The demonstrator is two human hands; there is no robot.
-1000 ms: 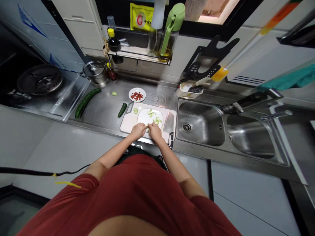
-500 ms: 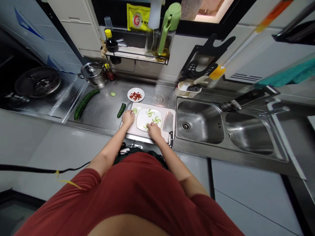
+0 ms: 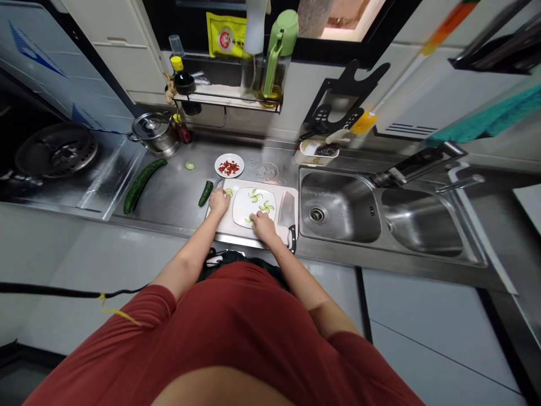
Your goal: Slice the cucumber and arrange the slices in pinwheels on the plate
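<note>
A white square plate [image 3: 240, 206] lies on a pale cutting board [image 3: 226, 224]. On it, thin cucumber slices [image 3: 266, 207] form pinwheel shapes. My right hand [image 3: 262, 225] is over the plate's lower edge, fingers closed at a cucumber slice [image 3: 248, 220]. At the board's left side rests my left hand [image 3: 218, 202], its fingers curled beside more slices [image 3: 229, 192]; what it holds, if anything, is too small to tell. A cleaver [image 3: 287, 210] lies flat on the board, right of the plate. One short cucumber piece [image 3: 205, 193] sits left of the board.
Behind the board stands a white dish of red pieces [image 3: 229, 165]. A long cucumber [image 3: 141, 183], a lone slice [image 3: 189, 166] and a lidded steel pot [image 3: 156, 135] are to the left. The double sink [image 3: 340, 208] is at the right, below a faucet [image 3: 418, 164].
The camera view has shifted slightly. Both hands keep nearly the same places, the right one at the plate's lower edge and the left one by the slices.
</note>
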